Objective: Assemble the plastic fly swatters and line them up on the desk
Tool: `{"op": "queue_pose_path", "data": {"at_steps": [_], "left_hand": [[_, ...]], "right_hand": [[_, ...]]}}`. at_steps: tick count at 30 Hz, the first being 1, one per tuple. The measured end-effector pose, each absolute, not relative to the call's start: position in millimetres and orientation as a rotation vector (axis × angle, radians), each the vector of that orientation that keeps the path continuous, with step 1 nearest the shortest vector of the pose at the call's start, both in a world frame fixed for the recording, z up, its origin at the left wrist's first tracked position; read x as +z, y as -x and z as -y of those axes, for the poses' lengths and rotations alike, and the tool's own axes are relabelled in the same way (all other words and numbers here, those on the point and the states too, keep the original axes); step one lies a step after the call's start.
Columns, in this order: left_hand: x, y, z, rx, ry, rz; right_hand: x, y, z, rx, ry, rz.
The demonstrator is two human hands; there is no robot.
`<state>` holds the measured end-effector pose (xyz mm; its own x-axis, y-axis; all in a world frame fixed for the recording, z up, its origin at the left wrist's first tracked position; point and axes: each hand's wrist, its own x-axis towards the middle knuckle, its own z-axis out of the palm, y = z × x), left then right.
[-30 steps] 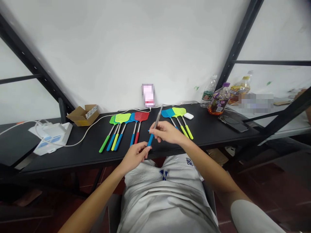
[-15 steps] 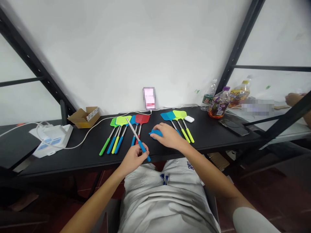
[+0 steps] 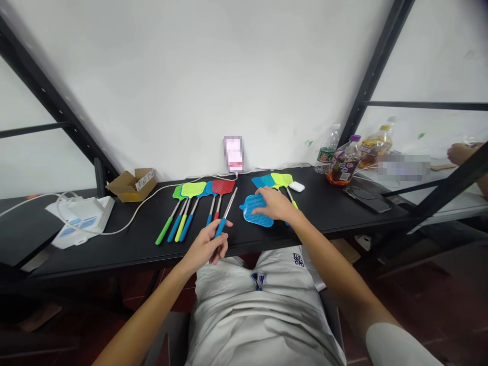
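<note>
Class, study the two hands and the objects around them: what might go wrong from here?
The blue-handled slim metal rod in the left hand is close to the front edge of the black tabletop; a loosened grip might let it fall.

The right hand holds the flat blue mesh swatter head close to the overlapping blue and yellow-green swatters, so a careless move might disturb them.

The wearer's torso was clothed in a pale grey-white top (image 3: 263,335), its loose fabric gathered in soft crosswise folds. Below it lay matching pale trousers (image 3: 221,277), fastened by a dark blue drawstring (image 3: 257,281) with whitish bands. Small dark lettering (image 3: 298,260) marked the right thigh. A whitish sleeve (image 3: 396,345) covered the right upper arm; both forearms (image 3: 152,305) and hands (image 3: 277,204) were bare.
</note>
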<state>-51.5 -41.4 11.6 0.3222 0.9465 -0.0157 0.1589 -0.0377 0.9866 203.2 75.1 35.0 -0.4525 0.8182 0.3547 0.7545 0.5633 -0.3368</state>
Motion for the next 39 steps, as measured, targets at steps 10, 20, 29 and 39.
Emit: {"op": "queue_pose_path", "data": {"at_steps": [10,20,29,39], "left_hand": [[15,51,40,0.817,-1.624,-1.096],[14,50,39,0.825,-1.636,-1.112],[19,51,40,0.822,-1.618,-1.097],[26,51,42,0.649,-1.672,-1.088]], "right_hand": [[69,-251,-78,0.208,1.003,1.919],[72,-252,-76,0.216,0.989,1.958],[76,-253,-72,0.172,1.011,1.923],[82,-265,-67,0.259,0.951,2.049]]}}
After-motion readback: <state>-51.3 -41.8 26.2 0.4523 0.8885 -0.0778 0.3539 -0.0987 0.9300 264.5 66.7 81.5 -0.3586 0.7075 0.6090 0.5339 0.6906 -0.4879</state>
